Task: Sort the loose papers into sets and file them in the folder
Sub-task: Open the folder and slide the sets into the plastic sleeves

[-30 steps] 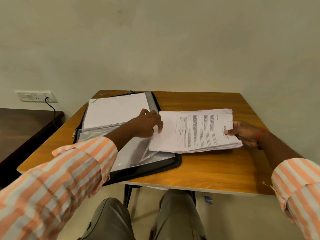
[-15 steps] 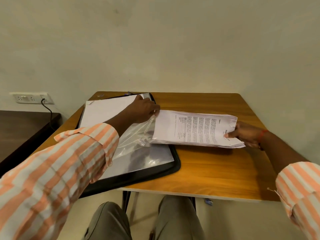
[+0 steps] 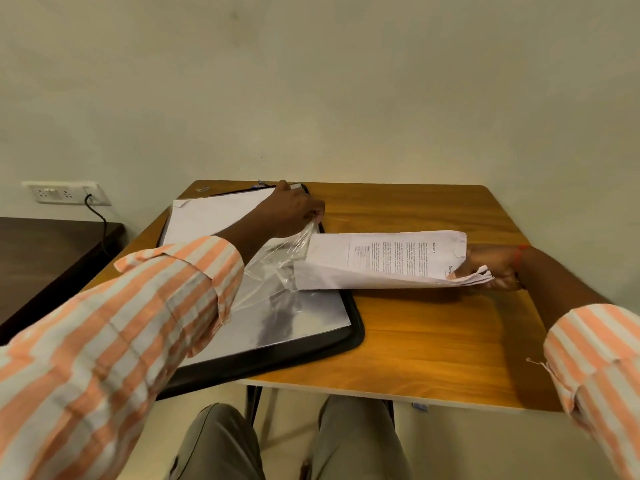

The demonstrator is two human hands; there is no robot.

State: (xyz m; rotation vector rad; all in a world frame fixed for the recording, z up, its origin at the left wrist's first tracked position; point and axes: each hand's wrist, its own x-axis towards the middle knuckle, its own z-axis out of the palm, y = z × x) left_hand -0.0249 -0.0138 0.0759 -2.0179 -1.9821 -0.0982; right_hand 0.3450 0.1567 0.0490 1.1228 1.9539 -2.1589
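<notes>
A black folder (image 3: 349, 341) lies open on the left half of the wooden table (image 3: 433, 341), with clear plastic sleeves inside. My left hand (image 3: 294, 211) pinches the edge of one clear sleeve (image 3: 277, 265) and holds it lifted open. My right hand (image 3: 491, 268) grips the right end of a thick set of printed papers (image 3: 381, 261), bowed lengthwise. The set's left end sits at the mouth of the lifted sleeve. White sheets (image 3: 214, 216) lie in the folder's far part.
The table stands against a plain wall. A dark lower table (image 3: 45, 258) is to the left, under a wall socket (image 3: 62, 192) with a black cable. My knees show below the table's front edge.
My left hand has moved toward the far side of the table and pulled the sleeve's edge up. The right hand has lifted the paper set off the table and curved it.
</notes>
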